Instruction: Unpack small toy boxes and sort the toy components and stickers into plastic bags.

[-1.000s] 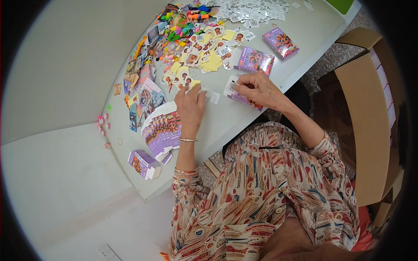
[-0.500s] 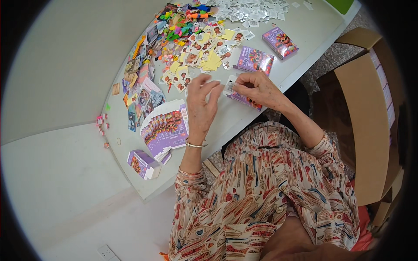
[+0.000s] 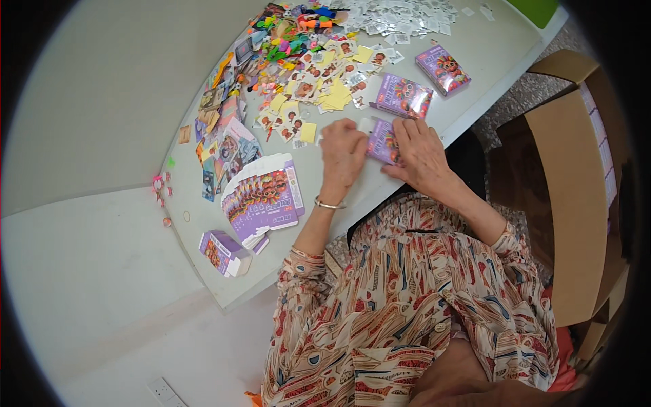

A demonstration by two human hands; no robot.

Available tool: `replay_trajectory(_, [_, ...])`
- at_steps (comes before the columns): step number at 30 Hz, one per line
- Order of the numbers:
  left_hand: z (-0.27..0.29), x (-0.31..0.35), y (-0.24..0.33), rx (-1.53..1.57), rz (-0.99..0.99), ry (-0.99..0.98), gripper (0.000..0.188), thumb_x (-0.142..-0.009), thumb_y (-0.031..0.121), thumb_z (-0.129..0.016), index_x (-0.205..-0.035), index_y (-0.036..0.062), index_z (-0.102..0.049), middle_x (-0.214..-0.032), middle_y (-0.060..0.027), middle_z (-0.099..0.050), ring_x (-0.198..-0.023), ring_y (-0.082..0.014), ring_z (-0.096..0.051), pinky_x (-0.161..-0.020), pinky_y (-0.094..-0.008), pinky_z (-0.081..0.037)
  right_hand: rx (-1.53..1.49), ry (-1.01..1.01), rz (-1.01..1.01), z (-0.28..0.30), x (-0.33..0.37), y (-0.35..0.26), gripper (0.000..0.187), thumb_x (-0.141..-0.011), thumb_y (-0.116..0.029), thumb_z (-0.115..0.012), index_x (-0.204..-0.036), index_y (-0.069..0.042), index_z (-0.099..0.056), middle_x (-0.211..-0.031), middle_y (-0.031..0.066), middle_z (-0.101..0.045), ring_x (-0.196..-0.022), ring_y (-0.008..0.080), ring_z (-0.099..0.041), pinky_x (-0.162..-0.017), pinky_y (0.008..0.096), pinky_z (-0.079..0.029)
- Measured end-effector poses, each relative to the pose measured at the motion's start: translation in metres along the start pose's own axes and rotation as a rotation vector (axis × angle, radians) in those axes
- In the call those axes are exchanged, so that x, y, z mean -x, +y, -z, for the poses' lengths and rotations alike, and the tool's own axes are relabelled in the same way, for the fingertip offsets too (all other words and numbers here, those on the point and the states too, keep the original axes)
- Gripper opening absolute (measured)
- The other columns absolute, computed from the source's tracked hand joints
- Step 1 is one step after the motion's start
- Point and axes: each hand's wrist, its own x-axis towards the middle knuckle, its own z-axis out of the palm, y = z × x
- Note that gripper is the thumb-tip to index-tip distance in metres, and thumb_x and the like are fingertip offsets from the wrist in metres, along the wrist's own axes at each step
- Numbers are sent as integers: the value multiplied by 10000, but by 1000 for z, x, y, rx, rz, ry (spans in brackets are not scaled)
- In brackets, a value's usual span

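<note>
Purple carton, small and printed, lies on the table near its front edge, between both hands. Right hand grips the carton's right side, fingers curled over it; left hand rests against its left end, fingers bent as if pinching a white flap, though the exact grip cannot be made out. A second ago the left hand lay apart from the carton, just below the loose cards; half a second ago it was crossing toward the right hand; now it meets the carton, so work has shifted from gathering contents to handling the box with both hands, likely filling or closing it. Two more purple boxes sit just beyond, one farther right near the table's edge. Left of the hands lies a stack of flat cartons, with one assembled box near the table's corner. Bright plastic toys and white packets spread across the far side. At right stands an open cardboard box on the floor.
</note>
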Motion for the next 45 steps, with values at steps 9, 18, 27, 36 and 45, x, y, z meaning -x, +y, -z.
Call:
replay_trajectory(9, [60,-9,-43,125,378,-46,146,-786,130,-712,-888,27,-696,-904,-113,-623,-840,-297,-557,-787,-380,-459,-397,111,-103,2,4,6,773,-669,-207,-786,-1267,24,-354,-1155,225,-470,-1055,352,-514,-929,401,-428])
replay_trajectory(18, [41,-1,-67,-497,266,128,284,-711,237,-767,-865,34,-642,-837,-88,-621,-822,-269,-563,-741,-381,-454,-421,204,-120,-13,5,6,801,-694,-277,-793,-1279,33,-342,-1165,240,-506,-1074,364,-537,-923,407,-445])
replay_trajectory(27, [52,-18,32,265,191,138,104,-811,10,-666,-913,23,-679,-830,-68,-666,-740,-179,-598,-697,-282,-465,-185,154,4,-8,-8,-8,817,-681,-280,-796,-1299,39,-369,-1106,226,-536,-1058,388,-530,-916,430,-441])
replay_trajectory(36, [105,-25,-48,-30,154,164,166,-881,157,-637,-946,19,-703,-870,-133,-675,-741,-299,-606,-750,-317,-494,-313,194,-55,-7,-6,0,818,-708,-317,-792,-1298,28,-341,-1129,262,-540,-969,394,-599,-820,445,-503])
replay_trajectory(45, [150,-7,-211,-866,558,63,696,-728,605,-674,-752,-91,-666,-754,-307,-637,-749,-410,-655,-674,-473,-514,-330,175,-67,-11,-8,-5,846,-707,-333,-790,-1314,30,-325,-1084,255,-559,-965,401,-598,-821,434,-503])
